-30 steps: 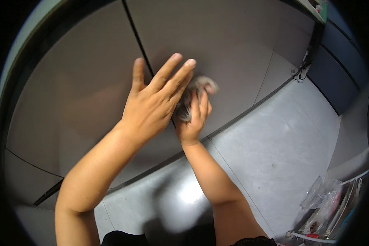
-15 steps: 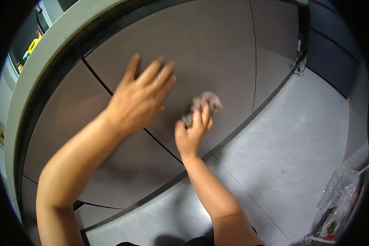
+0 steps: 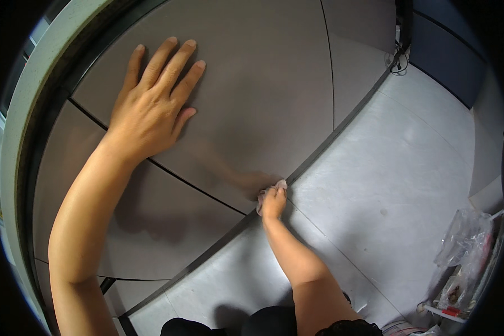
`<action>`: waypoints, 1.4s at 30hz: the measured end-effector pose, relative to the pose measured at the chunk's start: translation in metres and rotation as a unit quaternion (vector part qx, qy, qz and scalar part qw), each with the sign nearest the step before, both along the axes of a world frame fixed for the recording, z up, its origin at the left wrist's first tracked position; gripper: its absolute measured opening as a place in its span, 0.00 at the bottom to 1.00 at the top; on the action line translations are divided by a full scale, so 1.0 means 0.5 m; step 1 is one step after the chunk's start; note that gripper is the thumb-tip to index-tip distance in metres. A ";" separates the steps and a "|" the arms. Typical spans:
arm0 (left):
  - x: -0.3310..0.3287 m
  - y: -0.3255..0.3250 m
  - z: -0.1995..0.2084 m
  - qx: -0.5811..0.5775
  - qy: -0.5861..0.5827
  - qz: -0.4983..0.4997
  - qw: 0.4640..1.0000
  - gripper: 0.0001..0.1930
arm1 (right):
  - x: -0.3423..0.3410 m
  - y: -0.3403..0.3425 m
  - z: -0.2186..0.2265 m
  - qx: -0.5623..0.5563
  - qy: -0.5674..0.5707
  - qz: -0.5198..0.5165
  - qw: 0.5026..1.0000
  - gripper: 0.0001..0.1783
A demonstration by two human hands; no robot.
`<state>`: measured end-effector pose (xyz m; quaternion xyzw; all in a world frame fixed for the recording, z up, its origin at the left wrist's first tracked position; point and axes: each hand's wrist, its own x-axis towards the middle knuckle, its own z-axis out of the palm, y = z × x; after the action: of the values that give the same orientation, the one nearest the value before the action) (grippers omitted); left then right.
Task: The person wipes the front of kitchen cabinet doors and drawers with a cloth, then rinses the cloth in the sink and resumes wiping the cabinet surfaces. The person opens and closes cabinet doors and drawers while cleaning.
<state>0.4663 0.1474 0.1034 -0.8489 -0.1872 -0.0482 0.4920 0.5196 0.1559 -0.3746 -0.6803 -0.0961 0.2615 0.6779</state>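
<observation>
My left hand (image 3: 149, 101) lies with fingers spread flat against a glossy grey-brown cabinet door (image 3: 252, 73), near the countertop side. Low on the same door, at its bottom edge by the floor, my right hand (image 3: 273, 203) is closed on a crumpled, pale pinkish rag (image 3: 281, 183). The rag touches the door's lower edge, and most of it is covered by my fingers. A faint reflection of my right arm shows in the door's surface. Dark gaps separate this door from a neighbouring cabinet panel (image 3: 168, 218).
A pale stone countertop (image 3: 25, 134) curves along the left. Grey tiled floor (image 3: 375, 168) stretches to the right. At lower right, clear plastic bags (image 3: 466, 238) hang on a rack. Black cables (image 3: 399, 63) lie by the far cabinet corner, beside a dark blue panel (image 3: 448, 59).
My right hand has moved the rag down from the middle of the door to its bottom edge. My left hand has shifted up and left and now rests flatter, fingers wider apart.
</observation>
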 end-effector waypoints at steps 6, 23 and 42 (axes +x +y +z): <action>-0.024 0.012 -0.012 0.024 0.006 0.005 1.000 0.36 | 0.006 -0.028 0.404 0.209 -0.333 -0.044 0.918 0.22; -0.062 -0.004 -0.290 -0.153 0.130 0.015 0.980 0.25 | -0.080 -0.037 0.158 0.066 -0.286 -0.042 0.955 0.24; -0.113 -0.044 -0.726 -0.176 0.104 0.185 0.961 0.31 | 0.013 -0.008 0.098 0.052 -0.247 -0.021 0.967 0.28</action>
<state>0.4096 0.1252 -0.2598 -0.8729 -0.2944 0.1661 0.3517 0.5259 0.1519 -0.3257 -0.6892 -0.2597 0.0652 0.6733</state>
